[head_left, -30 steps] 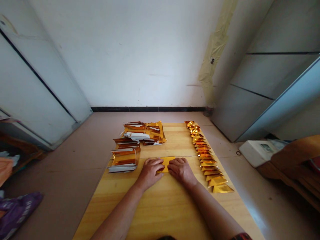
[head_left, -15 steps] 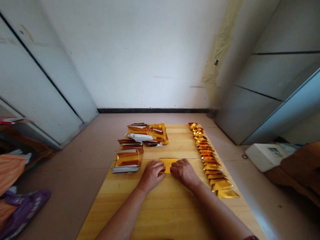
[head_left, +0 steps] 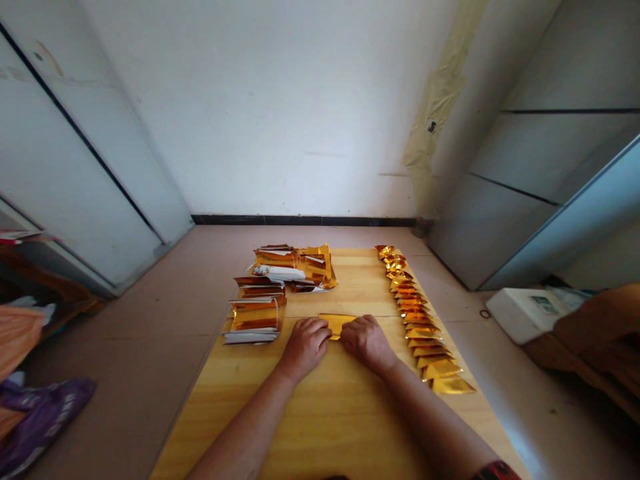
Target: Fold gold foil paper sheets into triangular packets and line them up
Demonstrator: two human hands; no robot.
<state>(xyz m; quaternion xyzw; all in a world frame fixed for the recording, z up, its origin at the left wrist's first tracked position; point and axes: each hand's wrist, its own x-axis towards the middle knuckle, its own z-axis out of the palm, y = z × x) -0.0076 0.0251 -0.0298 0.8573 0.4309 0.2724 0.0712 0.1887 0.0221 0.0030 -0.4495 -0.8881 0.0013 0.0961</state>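
1. Now, just left of the left hand (head_left: 306,345), a near bundle (head_left: 255,317) of curled gold paper crowds that side, pale edges showing
2. Beyond it, ahead of the left hand, a looser far bundle (head_left: 320,270) spreads out, with a white strip (head_left: 280,273) lying across it
3. Over to the right, well clear of the right hand (head_left: 367,340), a row of folded gold pieces (head_left: 420,327) overlaps along the edge of the table (head_left: 320,413)
4. And right between the hands, there's the gold sheet (head_left: 336,325), low over the wood, both ends partly covered by fingers
5. Left thumb and fingers pinch its left end; right fingers curl down onto the other, though whether that thumb grips underneath, I cannot tell
6. Far right of the hands, a white box (head_left: 515,317); far left, a purple bag (head_left: 45,420) beside orange material (head_left: 17,337), contents impossible to make out
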